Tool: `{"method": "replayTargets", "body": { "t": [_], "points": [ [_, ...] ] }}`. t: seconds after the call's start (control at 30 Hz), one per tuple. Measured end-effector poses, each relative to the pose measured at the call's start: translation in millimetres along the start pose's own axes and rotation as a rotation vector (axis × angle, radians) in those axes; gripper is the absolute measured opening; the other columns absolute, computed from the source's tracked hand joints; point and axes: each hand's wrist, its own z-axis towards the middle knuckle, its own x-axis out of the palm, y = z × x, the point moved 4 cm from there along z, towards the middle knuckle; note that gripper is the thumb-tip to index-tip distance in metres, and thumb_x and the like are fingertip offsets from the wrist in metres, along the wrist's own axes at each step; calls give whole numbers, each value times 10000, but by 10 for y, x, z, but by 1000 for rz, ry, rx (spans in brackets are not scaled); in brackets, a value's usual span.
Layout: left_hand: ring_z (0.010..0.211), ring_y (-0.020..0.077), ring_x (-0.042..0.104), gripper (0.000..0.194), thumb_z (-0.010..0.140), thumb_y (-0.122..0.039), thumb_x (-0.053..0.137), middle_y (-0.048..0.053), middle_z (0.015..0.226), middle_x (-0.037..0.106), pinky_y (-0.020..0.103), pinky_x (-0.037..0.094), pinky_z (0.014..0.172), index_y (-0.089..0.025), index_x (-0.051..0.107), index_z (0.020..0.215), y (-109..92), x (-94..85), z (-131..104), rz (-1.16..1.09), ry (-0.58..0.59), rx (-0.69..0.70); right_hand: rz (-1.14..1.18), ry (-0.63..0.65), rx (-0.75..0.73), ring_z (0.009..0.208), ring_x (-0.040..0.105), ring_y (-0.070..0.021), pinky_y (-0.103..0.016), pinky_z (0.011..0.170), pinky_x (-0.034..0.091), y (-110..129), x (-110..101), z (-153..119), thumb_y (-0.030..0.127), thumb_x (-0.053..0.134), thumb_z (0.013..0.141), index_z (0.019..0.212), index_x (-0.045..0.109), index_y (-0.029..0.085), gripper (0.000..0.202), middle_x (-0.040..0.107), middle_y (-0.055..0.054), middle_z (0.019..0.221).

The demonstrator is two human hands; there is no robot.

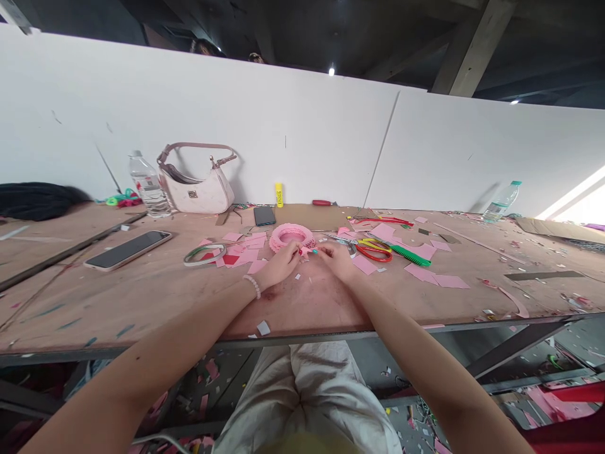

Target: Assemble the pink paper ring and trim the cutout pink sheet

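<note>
My left hand point(282, 261) is closed in a pinch at the near edge of a pink ruffled ring point(278, 242), which lies on the table. Close by on the right, my right hand point(337, 260) is pinched too, its fingertips facing the left ones. Between both sets of fingertips is a small piece of pink paper point(307, 250), partly hidden by the fingers. Pink paper squares point(248, 253) are scattered left of the ring. Red-handled scissors point(375, 252) and a green-handled tool point(410, 255) rest just beyond my right hand.
A roll of tape point(204, 262), a phone point(127, 250) and a dark phone-like slab point(264, 216) lie on the table. Toward the white partition point(321, 139) stand a handbag point(201, 192), a water bottle point(149, 189) and a yellow glue stick point(279, 195). Another bottle point(501, 203) stands far right.
</note>
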Motion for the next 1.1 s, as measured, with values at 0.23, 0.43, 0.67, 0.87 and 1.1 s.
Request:
{"method": "replayTargets", "body": {
  "t": [0.23,0.43,0.67,0.87,1.1],
  "points": [
    [721,163,555,105,843,-161,345,26,850,587,289,430,677,-187,428,903,6,12,-20,121,-3,2,-96,48,-78,603,505,-132,-249,589,384,80,9,-30,197,462,829,824,620,188,158,611,-16,724],
    [836,189,591,277,835,-150,366,54,928,636,306,443,762,-162,505,1074,19,17,-8,149,15,38,-191,56,-53,616,544,-130,-234,597,375,84,-26,-45,160,419,859,956,582,196,193,644,-17,806],
    [780,179,586,234,852,-162,359,54,930,646,290,447,731,-165,562,968,-53,27,-14,161,43,91,-443,36,-93,601,559,-149,-225,525,299,186,7,-81,191,495,832,884,569,185,91,620,-8,677],
    [835,191,588,243,867,-153,357,68,959,641,310,454,766,-157,559,1002,-67,36,-15,154,44,130,-488,42,-141,650,566,-154,-234,542,273,250,35,-89,175,505,830,868,583,188,87,642,-30,737],
    [908,194,591,304,869,-158,359,76,1043,638,314,456,813,-164,549,1107,-82,28,-16,146,42,145,-471,36,-130,656,560,-151,-227,550,295,253,22,-90,160,498,834,896,576,198,107,644,-31,765]
  ]
}}
